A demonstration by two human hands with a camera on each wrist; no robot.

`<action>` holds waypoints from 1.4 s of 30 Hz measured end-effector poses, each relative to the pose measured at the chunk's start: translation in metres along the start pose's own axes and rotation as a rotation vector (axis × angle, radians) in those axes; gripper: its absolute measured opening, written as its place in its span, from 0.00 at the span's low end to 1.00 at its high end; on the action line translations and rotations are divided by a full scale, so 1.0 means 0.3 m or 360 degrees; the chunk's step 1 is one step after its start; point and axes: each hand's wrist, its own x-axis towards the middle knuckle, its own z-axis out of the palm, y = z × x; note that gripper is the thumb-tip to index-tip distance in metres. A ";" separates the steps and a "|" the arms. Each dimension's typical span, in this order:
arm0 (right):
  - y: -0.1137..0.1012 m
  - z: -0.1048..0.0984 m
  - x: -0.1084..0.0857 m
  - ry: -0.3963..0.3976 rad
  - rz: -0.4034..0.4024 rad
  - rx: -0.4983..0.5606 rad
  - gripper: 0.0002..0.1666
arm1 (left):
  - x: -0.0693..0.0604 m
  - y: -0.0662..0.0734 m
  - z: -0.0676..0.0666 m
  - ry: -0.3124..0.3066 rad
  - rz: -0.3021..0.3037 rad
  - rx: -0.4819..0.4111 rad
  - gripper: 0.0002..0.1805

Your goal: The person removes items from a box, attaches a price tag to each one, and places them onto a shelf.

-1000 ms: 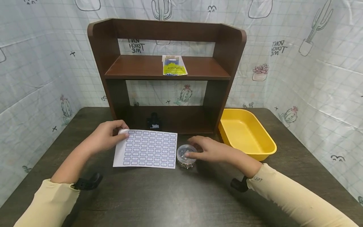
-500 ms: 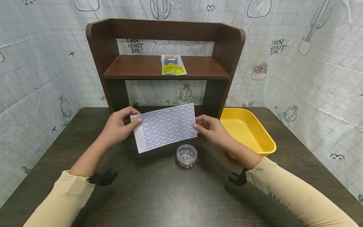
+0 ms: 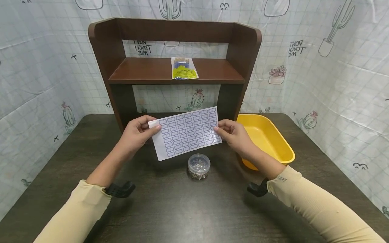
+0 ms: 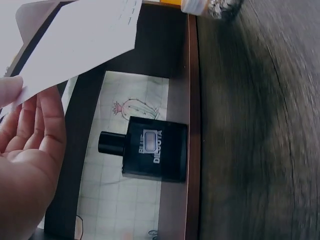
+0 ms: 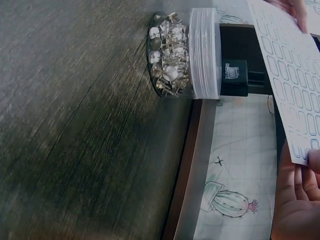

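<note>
A white sticker sheet (image 3: pixel 189 131) printed with rows of small blue-framed labels is held up, tilted, above the table. My left hand (image 3: pixel 137 134) pinches its left edge between thumb and fingers. At the right edge, my right hand (image 3: pixel 235 135) pinches it the same way. Below the sheet stands a round clear jar (image 3: pixel 199 166) with a lid; the right wrist view shows small metallic pieces inside the jar (image 5: pixel 172 55). Behind the sheet, a black bottle (image 4: pixel 155 149) with a label stands on the lower shelf, hidden in the head view.
A dark brown shelf unit (image 3: pixel 176 81) stands at the back of the table (image 3: pixel 194 209). On its upper shelf lies a plastic packet (image 3: pixel 184 69) with a yellow-green front. A yellow tray (image 3: pixel 265 135) sits at the right, partly behind my right forearm.
My left hand has lifted the sheet off the table and moved it right. My right hand has left the jar and taken the sheet's right edge.
</note>
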 end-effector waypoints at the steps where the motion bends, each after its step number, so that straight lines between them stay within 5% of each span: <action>1: 0.001 -0.001 0.001 -0.0003 0.0006 0.0005 0.13 | 0.001 0.001 0.003 -0.0009 -0.0006 -0.0032 0.13; 10: -0.005 0.001 0.000 0.0116 0.0053 -0.0073 0.14 | 0.000 0.017 0.030 0.0013 0.0012 -0.0025 0.14; 18: -0.040 0.007 -0.015 0.0455 -0.0240 -0.0302 0.13 | -0.009 0.029 0.055 0.0000 0.0126 0.0094 0.13; 27: -0.141 0.117 -0.034 0.0239 -0.0865 -0.0359 0.09 | -0.016 0.049 0.105 -0.0104 0.0199 0.0046 0.14; 42: -0.189 0.181 -0.049 0.0249 -0.1048 -0.0309 0.10 | -0.033 0.103 0.179 -0.0193 0.0458 0.0158 0.11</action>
